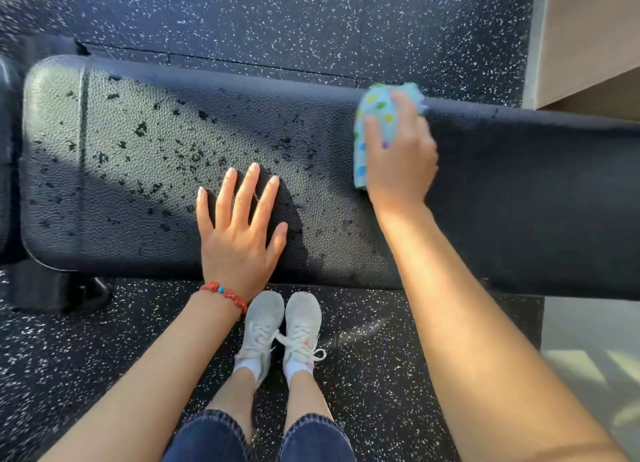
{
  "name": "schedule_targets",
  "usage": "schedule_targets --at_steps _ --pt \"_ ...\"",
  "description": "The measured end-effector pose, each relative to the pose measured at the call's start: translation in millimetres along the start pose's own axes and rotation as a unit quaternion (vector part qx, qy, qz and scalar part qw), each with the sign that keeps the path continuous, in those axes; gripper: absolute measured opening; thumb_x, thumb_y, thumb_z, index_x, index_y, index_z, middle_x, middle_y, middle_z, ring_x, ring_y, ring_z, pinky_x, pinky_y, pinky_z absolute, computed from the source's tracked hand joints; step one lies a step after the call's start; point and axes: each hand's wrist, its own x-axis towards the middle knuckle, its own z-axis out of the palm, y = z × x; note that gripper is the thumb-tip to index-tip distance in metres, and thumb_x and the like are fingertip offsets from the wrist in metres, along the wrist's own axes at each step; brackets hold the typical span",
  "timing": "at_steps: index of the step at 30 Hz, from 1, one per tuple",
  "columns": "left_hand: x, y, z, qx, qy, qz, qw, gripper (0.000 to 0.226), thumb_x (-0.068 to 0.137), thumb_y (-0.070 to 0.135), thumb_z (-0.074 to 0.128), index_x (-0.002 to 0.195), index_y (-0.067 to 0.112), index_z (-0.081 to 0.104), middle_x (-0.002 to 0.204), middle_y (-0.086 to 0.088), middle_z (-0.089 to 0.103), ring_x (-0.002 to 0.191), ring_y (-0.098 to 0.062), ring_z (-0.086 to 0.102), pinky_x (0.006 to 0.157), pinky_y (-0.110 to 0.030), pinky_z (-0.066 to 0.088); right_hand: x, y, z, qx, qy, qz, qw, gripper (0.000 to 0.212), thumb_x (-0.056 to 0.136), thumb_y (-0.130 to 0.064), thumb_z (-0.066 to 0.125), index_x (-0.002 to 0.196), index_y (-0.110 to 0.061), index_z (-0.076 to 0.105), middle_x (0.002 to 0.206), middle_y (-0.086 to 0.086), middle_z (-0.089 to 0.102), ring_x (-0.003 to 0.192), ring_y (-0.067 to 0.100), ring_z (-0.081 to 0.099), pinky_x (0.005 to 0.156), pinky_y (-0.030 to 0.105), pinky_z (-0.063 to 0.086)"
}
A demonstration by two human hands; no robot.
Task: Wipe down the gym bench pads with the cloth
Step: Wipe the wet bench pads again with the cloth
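Note:
A long black textured bench pad (pixel 138 184) runs across the view from left to right. Its left half is speckled with dark wet spots; its right half lies in shadow. My right hand (pixel 401 156) presses a pale blue cloth with coloured dots (pixel 370 115) onto the pad near its far edge, right of centre; the hand is slightly blurred. My left hand (pixel 239 233) lies flat on the pad near its front edge, fingers spread, holding nothing. A red bead bracelet sits on that wrist.
Black rubber floor with white flecks (pixel 311 21) surrounds the bench. A tan wooden box or wall (pixel 588 39) stands at the far right. My white sneakers (pixel 284 330) stand close to the bench's front edge. A dark bench foot (pixel 59 292) sits at the lower left.

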Motion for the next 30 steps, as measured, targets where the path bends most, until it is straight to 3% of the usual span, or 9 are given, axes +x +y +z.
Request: schedule_targets --at_steps 4,7,13,16,18,22,25,28,30 --pt "0.7 -5.0 -9.3 -0.035 -0.007 -0.002 0.999 0.050 0.093 0.037 0.040 0.138 0.013 0.042 0.144 -0.015 0.041 0.133 -0.032 0.030 0.107 -0.055 0.021 -20.2 -32.9 22.8 0.022 -0.078 -0.101 0.992 0.042 0.091 -0.037 0.050 0.131 -0.022 0.047 0.108 0.011 0.058 0.097 0.029 0.057 0.074 0.035 0.044" --pt "1.0 -25.6 -18.7 -0.026 0.000 -0.018 1.000 0.050 0.094 0.036 0.039 0.138 0.013 0.043 0.144 -0.015 0.040 0.133 -0.032 0.029 0.106 -0.055 0.021 -16.6 -16.9 16.1 0.005 -0.056 -0.108 0.993 0.043 0.091 -0.039 0.051 0.131 -0.023 0.048 0.105 0.011 0.059 0.094 0.030 0.058 0.072 0.037 0.045" --pt "8.1 -90.6 -28.8 -0.012 0.009 -0.081 0.997 0.050 0.093 0.034 0.041 0.139 0.013 0.041 0.145 -0.016 0.038 0.134 -0.034 0.027 0.107 -0.057 0.019 -18.7 -2.9 7.1 0.005 0.029 0.066 0.997 0.044 0.091 -0.036 0.050 0.134 -0.025 0.045 0.114 0.012 0.056 0.102 0.031 0.052 0.077 0.034 0.034" --pt "9.0 -114.5 -22.6 -0.013 0.005 -0.076 0.997 0.050 0.094 0.034 0.040 0.139 0.014 0.040 0.146 -0.015 0.037 0.135 -0.034 0.028 0.108 -0.058 0.018 -25.7 -29.1 21.9 0.021 0.044 0.091 0.995 0.044 0.091 -0.037 0.051 0.133 -0.026 0.045 0.117 0.010 0.056 0.104 0.030 0.052 0.078 0.035 0.037" --pt "7.5 -121.9 -17.4 -0.011 -0.001 -0.069 0.998 0.050 0.094 0.034 0.040 0.139 0.014 0.039 0.146 -0.015 0.038 0.134 -0.034 0.029 0.107 -0.058 0.018 -38.0 -59.4 41.9 0.023 0.018 0.020 0.999 0.043 0.090 -0.034 0.054 0.130 -0.022 0.049 0.112 0.013 0.058 0.098 0.032 0.056 0.073 0.036 0.041" --pt "4.4 -124.6 -13.5 -0.011 0.003 -0.060 0.998 0.051 0.093 0.036 0.040 0.140 0.015 0.039 0.146 -0.014 0.039 0.134 -0.032 0.029 0.108 -0.055 0.016 -51.4 -103.3 70.1 0.023 0.017 -0.115 0.993 0.038 0.084 -0.035 0.057 0.114 -0.012 0.062 0.081 0.016 0.061 0.068 0.034 0.062 0.050 0.034 0.048" --pt "5.4 -124.9 -14.0 -0.017 0.003 -0.061 0.998 0.052 0.093 0.036 0.041 0.140 0.016 0.038 0.146 -0.013 0.039 0.134 -0.030 0.028 0.109 -0.054 0.015 -43.2 -84.8 60.9 -0.021 -0.005 -0.136 0.990 0.043 0.086 -0.042 0.050 0.121 -0.017 0.058 0.088 0.016 0.061 0.076 0.034 0.061 0.057 0.036 0.048" --pt "5.4 -124.6 -14.1 -0.015 0.002 -0.063 0.998 0.052 0.093 0.036 0.041 0.141 0.017 0.038 0.146 -0.012 0.039 0.135 -0.030 0.027 0.110 -0.053 0.014 -38.8 -61.4 44.0 -0.031 0.020 -0.031 0.999 0.045 0.089 -0.042 0.050 0.130 -0.023 0.050 0.106 0.016 0.059 0.094 0.035 0.056 0.073 0.037 0.040" --pt "5.2 -124.1 -14.3 -0.015 0.000 -0.063 0.998 0.052 0.092 0.036 0.042 0.140 0.017 0.038 0.146 -0.012 0.039 0.135 -0.029 0.027 0.110 -0.053 0.014 -40.5 -61.0 43.9 -0.008 0.056 0.049 0.997 0.044 0.090 -0.038 0.051 0.132 -0.024 0.047 0.112 0.014 0.058 0.100 0.034 0.053 0.077 0.034 0.033"
